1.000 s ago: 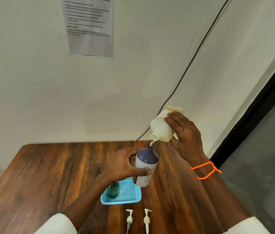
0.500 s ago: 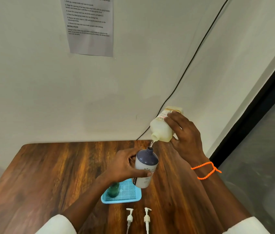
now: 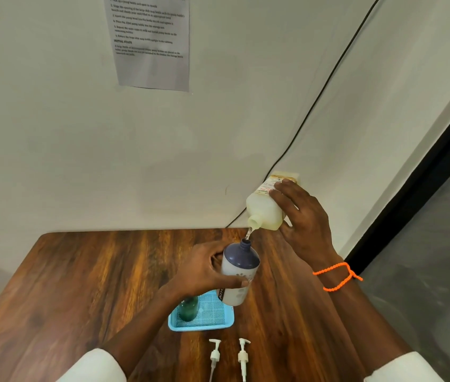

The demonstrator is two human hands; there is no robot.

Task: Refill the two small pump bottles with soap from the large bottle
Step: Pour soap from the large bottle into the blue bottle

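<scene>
Over the wooden table (image 3: 80, 285), her right hand (image 3: 305, 224) gripped the big bottle (image 3: 263, 212), pouring soap into the purple bottle (image 3: 239, 271) her left hand (image 3: 204, 271) held; green bottle (image 3: 188, 308) below waited unfilled.

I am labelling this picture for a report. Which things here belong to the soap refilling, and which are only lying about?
Belong:
large bottle, in right hand
purple-topped small bottle, in left hand
green small bottle
two pump heads
blue tray

Lying about:
paper sheet
black cable

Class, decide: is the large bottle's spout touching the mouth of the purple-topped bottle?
Apart. The head view shows a gap between the large bottle and the purple-topped bottle, bridged only by the soap stream.
</scene>
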